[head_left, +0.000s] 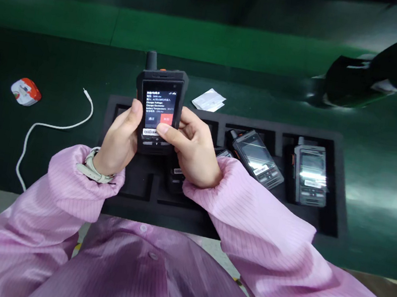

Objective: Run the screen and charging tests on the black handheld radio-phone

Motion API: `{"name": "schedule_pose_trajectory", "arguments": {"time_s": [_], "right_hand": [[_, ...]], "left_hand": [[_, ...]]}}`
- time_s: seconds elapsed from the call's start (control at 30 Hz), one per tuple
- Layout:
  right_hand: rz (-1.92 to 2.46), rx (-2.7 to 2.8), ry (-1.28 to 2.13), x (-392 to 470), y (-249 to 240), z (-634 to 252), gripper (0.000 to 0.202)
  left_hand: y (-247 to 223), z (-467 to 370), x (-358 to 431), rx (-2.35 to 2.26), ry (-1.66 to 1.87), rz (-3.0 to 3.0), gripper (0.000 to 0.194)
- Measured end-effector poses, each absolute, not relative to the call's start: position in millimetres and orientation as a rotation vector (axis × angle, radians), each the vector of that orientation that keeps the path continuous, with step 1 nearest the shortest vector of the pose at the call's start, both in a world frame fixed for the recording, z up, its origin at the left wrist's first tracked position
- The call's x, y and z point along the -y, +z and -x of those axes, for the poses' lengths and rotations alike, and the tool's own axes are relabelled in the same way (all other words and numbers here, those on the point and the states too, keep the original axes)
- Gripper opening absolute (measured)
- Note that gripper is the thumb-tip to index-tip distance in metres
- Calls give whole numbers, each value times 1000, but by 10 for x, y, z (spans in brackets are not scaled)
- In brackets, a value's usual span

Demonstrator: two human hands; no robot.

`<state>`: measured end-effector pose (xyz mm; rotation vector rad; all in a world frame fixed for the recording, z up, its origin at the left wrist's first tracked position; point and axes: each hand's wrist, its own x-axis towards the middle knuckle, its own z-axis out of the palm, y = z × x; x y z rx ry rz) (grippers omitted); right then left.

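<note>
A black handheld radio with a stubby antenna is held upright between both hands, its lit screen facing me. My left hand grips its left side, thumb along the edge. Around its right side closes my right hand, the thumb on the lower part of the screen by a red button. Below lies a black foam tray with compartments. One similar radio rests tilted in it, and another stands straighter at the right. More devices are partly hidden under my right hand and sleeve.
A white cable curves over the green table at the left, beside a red and white object. White packets lie behind the tray. A dark arm-like object reaches in at the upper right.
</note>
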<state>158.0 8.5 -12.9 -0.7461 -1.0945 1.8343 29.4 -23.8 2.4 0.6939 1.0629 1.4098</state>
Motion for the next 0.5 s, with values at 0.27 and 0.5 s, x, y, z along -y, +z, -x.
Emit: {"name": "schedule_pose_trajectory", "arguments": {"time_s": [0.27, 0.5], "right_hand": [[797, 1183, 1829, -91, -105, -1605, 45], [883, 1194, 1773, -18, -132, -1554, 49]], "left_hand": [[-37, -287, 263, -1149, 1452, -760, 41], [-59, -292, 246, -1176, 1453, -722, 42]]}}
